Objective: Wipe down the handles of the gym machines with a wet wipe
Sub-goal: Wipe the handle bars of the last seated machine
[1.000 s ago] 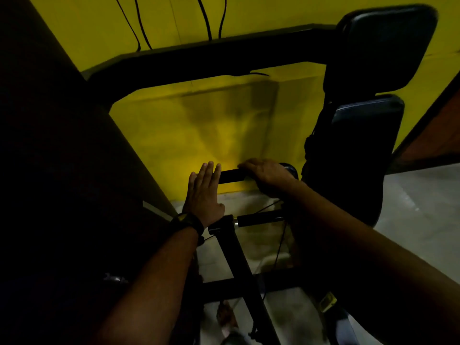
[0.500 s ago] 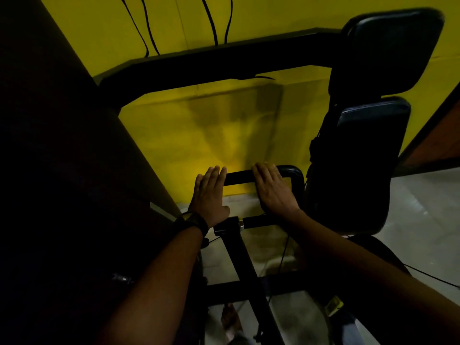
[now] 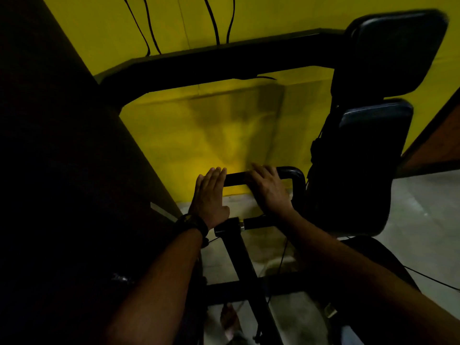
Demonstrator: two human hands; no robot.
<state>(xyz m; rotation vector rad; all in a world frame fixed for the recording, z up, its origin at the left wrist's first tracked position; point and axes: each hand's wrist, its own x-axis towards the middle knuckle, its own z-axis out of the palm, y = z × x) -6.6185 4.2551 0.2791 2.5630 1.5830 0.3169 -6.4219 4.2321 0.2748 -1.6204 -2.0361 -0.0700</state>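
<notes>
A bright yellow wall (image 3: 199,135) is filling the background behind a black steel machine frame (image 3: 224,63). Two black padded cushions (image 3: 368,170) are standing on the right, just beside the bend of the black tubular loop handle (image 3: 236,179). The right hand (image 3: 271,192) is lying across the handle's top bar, fingers (image 3: 258,171) slightly spread and fairly straight; whether a wipe is sitting beneath it, I cannot tell. The left hand (image 3: 210,197) is resting flat, fingers pressed together, tips touching the bar's left end. A short bare stretch of bar is showing between them. A dark wristband (image 3: 193,224) is circling the left wrist.
</notes>
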